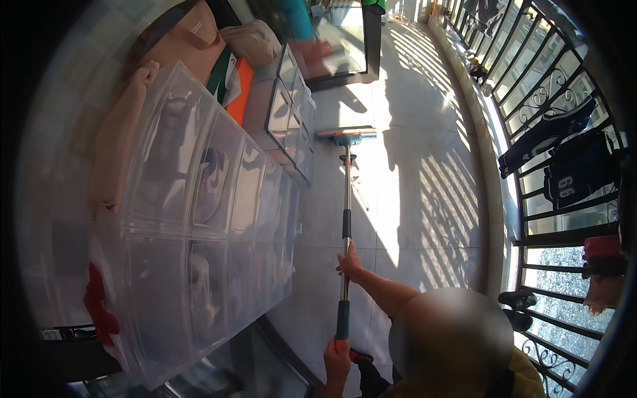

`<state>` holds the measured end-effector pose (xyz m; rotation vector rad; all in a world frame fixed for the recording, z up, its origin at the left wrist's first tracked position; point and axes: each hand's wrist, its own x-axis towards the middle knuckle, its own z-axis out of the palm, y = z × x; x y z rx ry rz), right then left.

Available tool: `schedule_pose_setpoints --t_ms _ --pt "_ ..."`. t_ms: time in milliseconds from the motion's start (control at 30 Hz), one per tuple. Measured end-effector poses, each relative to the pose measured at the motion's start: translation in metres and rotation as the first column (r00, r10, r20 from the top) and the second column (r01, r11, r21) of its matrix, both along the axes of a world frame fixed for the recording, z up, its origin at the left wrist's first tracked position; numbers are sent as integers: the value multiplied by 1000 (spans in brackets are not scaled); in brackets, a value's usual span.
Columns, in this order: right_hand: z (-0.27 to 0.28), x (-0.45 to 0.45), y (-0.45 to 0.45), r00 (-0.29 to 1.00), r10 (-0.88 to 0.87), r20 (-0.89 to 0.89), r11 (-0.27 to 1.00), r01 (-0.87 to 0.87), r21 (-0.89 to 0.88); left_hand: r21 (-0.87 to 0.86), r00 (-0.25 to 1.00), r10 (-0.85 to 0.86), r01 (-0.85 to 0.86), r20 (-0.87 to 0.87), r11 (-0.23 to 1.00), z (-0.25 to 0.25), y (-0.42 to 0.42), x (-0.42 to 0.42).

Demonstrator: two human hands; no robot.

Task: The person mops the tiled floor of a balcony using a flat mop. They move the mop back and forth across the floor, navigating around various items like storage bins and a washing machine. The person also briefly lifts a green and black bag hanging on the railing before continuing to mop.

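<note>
Both my hands are on a long-handled mop (347, 186), whose metal pole runs away from me over the grey tile floor (438, 149). My left hand (338, 355) is wrapped around the lower end, just below a dark grip sleeve. Farther up, my right hand (350, 261) grasps the bare metal between two dark sleeves. The mop's teal head (347, 137), with an orange strip along it, lies across the floor beside stacked drawer boxes (286, 119). A dark shoe with red trim (361, 356) shows by my left hand. A blurred round patch covers part of my body.
Clear plastic shoe boxes (214, 278) form a tall stack at left, with a brown paper bag (186, 42) and an orange box (240, 89) behind. A framed glass door (343, 45) stands ahead. Dark clothes (580, 171) and black shoes (517, 301) are along the right railing (557, 216).
</note>
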<state>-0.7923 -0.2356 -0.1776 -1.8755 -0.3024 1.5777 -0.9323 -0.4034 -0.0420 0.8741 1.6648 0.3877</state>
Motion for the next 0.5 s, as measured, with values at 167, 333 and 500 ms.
schedule_pose_setpoints --t_ms 167,333,500 --pt "-8 -45 -63 999 30 27 1000 -30 3 -64 1000 -23 23 -3 998 -8 -63 -48" --pt "-21 -90 -112 1000 13 23 1000 -13 -9 29 997 -75 75 0 997 -7 -109 -95" --pt "-21 -135 -156 998 23 55 1000 -22 -9 46 991 -126 128 -44 991 -2 -150 -144"
